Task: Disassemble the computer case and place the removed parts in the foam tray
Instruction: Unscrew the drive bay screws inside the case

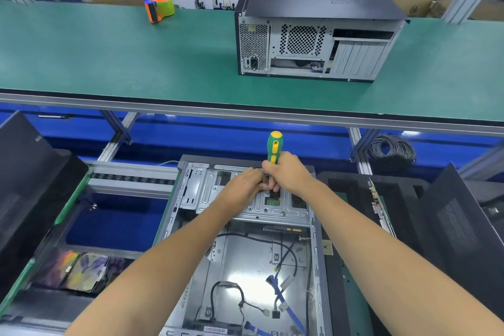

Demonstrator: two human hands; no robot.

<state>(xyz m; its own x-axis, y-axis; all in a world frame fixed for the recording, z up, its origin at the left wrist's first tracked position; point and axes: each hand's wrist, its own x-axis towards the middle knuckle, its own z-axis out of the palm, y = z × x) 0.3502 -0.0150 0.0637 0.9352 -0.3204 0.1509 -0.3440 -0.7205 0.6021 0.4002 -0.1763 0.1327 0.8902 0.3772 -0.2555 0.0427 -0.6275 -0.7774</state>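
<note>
Both forearms come in from the bottom edge and meet over the open computer case [245, 259], which lies flat on the lower work level right under the hands. It's the biggest thing here, side panel off, with black and blue cables [283, 297] loose on its floor nearer the camera than the fingers. Off to the right of the fingers sits a black foam tray [351, 194] with a circuit board [377, 207] standing on edge in it. Past the fingers and up on the green counter [109, 57] is a second closed case [316, 27], rear panel facing this way, and farther left an orange tape dispenser [159, 7].

Right hand [287, 174] is wrapped around a green and yellow screwdriver [275, 146], held upright with the handle sticking out above the fist and the tip pointing down into the silver drive bracket [253, 199] at the case's far end. Left hand [242, 187] has curled fingers pressed in against the right hand's fingers at the shaft; can't tell what, if anything, they pinch.
</note>
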